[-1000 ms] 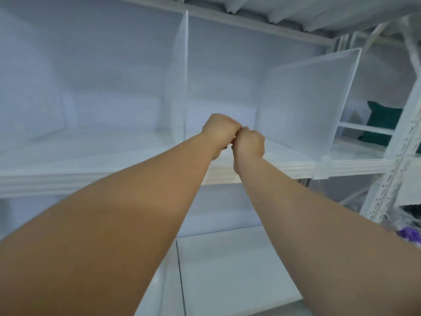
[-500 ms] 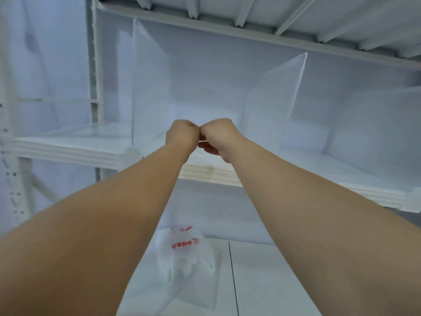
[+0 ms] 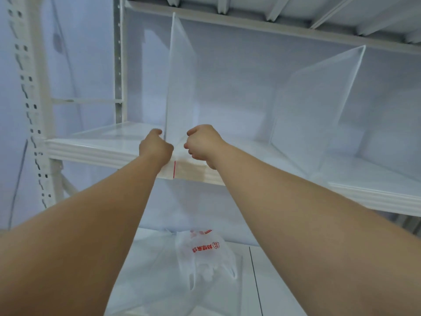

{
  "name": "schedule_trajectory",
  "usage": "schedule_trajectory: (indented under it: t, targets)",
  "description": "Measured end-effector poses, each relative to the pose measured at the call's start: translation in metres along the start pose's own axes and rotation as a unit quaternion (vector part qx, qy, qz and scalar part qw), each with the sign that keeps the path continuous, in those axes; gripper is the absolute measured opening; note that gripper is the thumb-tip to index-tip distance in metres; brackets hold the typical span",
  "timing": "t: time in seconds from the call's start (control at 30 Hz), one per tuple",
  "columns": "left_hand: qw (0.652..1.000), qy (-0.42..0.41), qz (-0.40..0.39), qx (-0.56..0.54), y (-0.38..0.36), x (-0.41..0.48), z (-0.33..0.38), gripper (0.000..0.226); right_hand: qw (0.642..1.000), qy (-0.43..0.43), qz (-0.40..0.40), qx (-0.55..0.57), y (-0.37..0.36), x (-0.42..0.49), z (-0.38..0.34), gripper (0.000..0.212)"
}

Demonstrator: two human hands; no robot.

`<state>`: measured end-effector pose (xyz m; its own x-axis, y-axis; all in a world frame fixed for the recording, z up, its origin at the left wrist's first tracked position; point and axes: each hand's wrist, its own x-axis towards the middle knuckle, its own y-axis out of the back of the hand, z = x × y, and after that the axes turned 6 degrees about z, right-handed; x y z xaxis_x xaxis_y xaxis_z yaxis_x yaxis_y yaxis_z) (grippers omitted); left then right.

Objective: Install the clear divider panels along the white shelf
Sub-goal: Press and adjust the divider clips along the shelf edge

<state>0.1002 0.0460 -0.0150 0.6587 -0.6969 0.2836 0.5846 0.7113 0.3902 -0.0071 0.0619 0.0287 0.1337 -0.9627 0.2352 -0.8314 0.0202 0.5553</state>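
The white shelf [image 3: 91, 151] runs across the view at hand height. Two clear divider panels stand upright on it, one [image 3: 180, 87] at centre-left and another [image 3: 314, 106] to the right. My left hand [image 3: 155, 147] and my right hand [image 3: 202, 142] are fisted at the shelf's front edge, one on each side of the centre-left panel's base. A thin clear strip with a red line [image 3: 189, 169] stretches between them over the shelf edge; both hands seem to pinch it.
A white plastic bag with red print [image 3: 205, 254] lies on the lower shelf board [image 3: 284, 281]. A perforated white upright [image 3: 34, 87] stands at the left. The underside of the upper shelf [image 3: 273, 10] is close overhead.
The view has swung left along the shelf. My fists were touching; now they are apart, one on each side of the centre-left panel, with the clear strip showing between them.
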Motion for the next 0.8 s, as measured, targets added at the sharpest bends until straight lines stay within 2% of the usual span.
schedule_trajectory:
  t: [0.17, 0.3, 0.43, 0.47, 0.53, 0.67, 0.73, 0.8]
  targets:
    - [0.995, -0.045, -0.013, 0.090, -0.011, 0.011, -0.012, 0.034, 0.998, 0.016, -0.022, -0.049, -0.012, 0.007, 0.013, 0.040]
    - [0.988, -0.050, -0.034, 0.139, -0.015, 0.023, -0.011, 0.020, 0.995, 0.037, -0.017, -0.087, -0.024, 0.021, 0.027, 0.042]
    - [0.986, -0.029, -0.083, 0.139, -0.014, 0.036, -0.016, 0.026, 0.973, 0.090, -0.072, -0.199, -0.038, 0.035, 0.038, 0.020]
    - [0.986, -0.025, -0.089, 0.136, -0.015, 0.039, -0.017, 0.025, 0.964, 0.105, -0.076, -0.234, -0.041, 0.040, 0.042, 0.020]
    - [0.985, -0.019, -0.080, 0.154, -0.019, 0.042, -0.019, 0.020, 0.947, 0.133, -0.087, -0.279, -0.043, 0.043, 0.047, 0.016]
    - [0.976, -0.037, -0.009, 0.214, -0.027, 0.033, -0.018, 0.026, 0.929, 0.172, -0.108, -0.311, -0.039, 0.049, 0.053, 0.035]
    - [0.976, -0.037, -0.001, 0.216, -0.028, 0.032, -0.017, 0.025, 0.924, 0.182, -0.104, -0.320, -0.040, 0.051, 0.054, 0.036]
    - [0.977, -0.029, -0.013, 0.212, -0.027, 0.036, -0.016, 0.014, 0.920, 0.191, -0.104, -0.326, -0.041, 0.052, 0.056, 0.034]
